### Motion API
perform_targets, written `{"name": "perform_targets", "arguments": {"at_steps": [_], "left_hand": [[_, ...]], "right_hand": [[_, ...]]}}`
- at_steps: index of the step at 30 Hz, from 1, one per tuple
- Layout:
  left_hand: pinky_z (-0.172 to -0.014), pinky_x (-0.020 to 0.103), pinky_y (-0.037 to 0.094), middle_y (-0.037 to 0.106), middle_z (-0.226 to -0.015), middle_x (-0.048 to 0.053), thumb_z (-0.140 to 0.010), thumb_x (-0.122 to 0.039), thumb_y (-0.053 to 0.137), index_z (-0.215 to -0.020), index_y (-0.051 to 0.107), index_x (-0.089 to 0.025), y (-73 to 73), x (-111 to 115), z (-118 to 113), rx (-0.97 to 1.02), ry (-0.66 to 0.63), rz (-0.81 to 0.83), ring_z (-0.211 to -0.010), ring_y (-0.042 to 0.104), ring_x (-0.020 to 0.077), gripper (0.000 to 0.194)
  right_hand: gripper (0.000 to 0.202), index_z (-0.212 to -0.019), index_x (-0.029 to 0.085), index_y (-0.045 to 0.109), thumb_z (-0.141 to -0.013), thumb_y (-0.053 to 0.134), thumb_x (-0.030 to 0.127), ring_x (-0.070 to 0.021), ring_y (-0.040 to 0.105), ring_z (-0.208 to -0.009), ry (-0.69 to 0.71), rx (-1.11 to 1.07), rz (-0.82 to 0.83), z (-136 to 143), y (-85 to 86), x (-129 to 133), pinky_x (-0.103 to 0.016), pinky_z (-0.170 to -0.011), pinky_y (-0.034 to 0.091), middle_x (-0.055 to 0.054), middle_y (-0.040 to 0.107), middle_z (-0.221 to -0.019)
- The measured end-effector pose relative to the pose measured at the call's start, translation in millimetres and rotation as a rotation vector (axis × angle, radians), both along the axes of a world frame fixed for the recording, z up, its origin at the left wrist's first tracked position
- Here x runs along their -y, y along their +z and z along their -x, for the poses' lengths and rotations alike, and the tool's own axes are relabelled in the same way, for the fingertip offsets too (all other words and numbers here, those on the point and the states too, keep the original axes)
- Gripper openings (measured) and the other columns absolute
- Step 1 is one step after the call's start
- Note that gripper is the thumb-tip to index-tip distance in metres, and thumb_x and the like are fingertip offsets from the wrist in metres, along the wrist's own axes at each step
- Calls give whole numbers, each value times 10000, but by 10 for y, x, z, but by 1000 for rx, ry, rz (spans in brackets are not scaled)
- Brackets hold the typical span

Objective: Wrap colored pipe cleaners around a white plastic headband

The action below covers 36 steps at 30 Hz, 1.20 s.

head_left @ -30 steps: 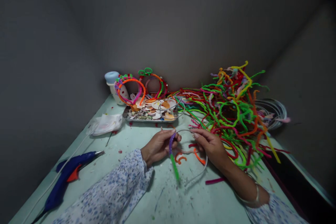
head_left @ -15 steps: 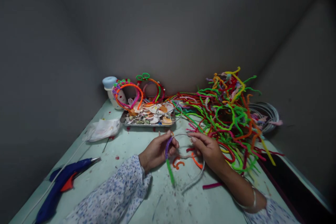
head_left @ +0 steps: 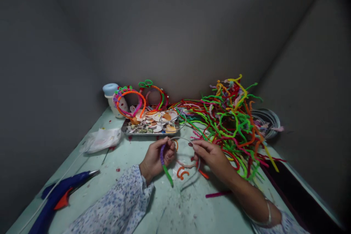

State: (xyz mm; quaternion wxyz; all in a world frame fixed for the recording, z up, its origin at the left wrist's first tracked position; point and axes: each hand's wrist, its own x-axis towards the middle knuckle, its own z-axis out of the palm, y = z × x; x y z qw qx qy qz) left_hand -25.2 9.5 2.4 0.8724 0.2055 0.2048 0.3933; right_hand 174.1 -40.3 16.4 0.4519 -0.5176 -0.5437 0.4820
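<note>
Between my hands is a thin metal headband (head_left: pixel 181 138), its one leg wrapped in purple and green pipe cleaner (head_left: pixel 162 155). My left hand (head_left: pixel 158 156) pinches the band at the top of the purple wrap, and the green end hangs below the palm. My right hand (head_left: pixel 210 154) is closed on the bare wire at the other side of the arch; its fingertips partly cover the band. The bare leg curves down toward the table. Short orange pipe cleaner pieces (head_left: pixel 182 173) lie on the table beneath the band, and a magenta piece (head_left: pixel 218 194) lies by my right forearm.
A tangled pile of pipe cleaners (head_left: pixel 233 124) fills the right back. Behind my hands stands a metal tray (head_left: pixel 148 134) of shells, with finished headbands (head_left: pixel 130 93) over it. A blue glue gun (head_left: pixel 63 190), plastic bag (head_left: pixel 102 139) and lidded jar (head_left: pixel 110 89) are at left.
The whole view has shifted, so everything sits slightly further left. Both hands keep their hold on the headband, and its wrapped leg has tilted a little.
</note>
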Motion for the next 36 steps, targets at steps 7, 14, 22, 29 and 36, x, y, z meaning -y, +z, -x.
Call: {"name": "perform_targets", "arguments": {"at_steps": [7, 14, 22, 29, 36], "left_hand": [[-476, 190, 426, 529, -680, 41, -809, -174, 491, -708, 574, -104, 14, -1, -5, -4, 58, 12, -513, 476, 82, 149], [-475, 189, 410, 474, -657, 24, -780, -153, 475, -664, 527, -112, 15, 4, -10, 69, 40, 33, -523, 442, 83, 133], [-453, 198, 383, 438, -652, 15, -768, -144, 471, -647, 478, -135, 13, 5, 11, 89, 54, 57, -529, 426, 94, 122], [-441, 189, 367, 435, -650, 19, -746, -118, 454, -632, 443, -142, 28, 9, -7, 63, 50, 67, -514, 402, 89, 117], [-443, 190, 360, 429, -657, 19, -762, -136, 447, -654, 455, -136, 13, -3, -10, 40, 34, 96, -516, 391, 87, 108]], "right_hand": [[334, -991, 153, 649, -810, 582, 426, -124, 553, -556, 61, 45, 44, -30, 73, -11, -218, -499, 397, -17, 649, -675], [245, -909, 185, 668, -809, 580, 391, -97, 490, -473, 190, 79, 66, -101, 193, 22, -200, -443, 354, 3, 640, -658], [179, -808, 196, 701, -829, 542, 277, -128, 548, -525, 171, 448, -158, -155, 223, 60, -212, -488, 378, 15, 636, -590], [252, -982, 233, 708, -855, 501, 302, -205, 663, -809, -204, 859, -288, -563, 575, 29, -278, -698, 453, -42, 737, -916], [292, -1030, 219, 684, -853, 489, 346, -248, 663, -856, -483, 1253, -148, -1066, 750, -9, -295, -658, 421, -78, 722, -1001]]}}
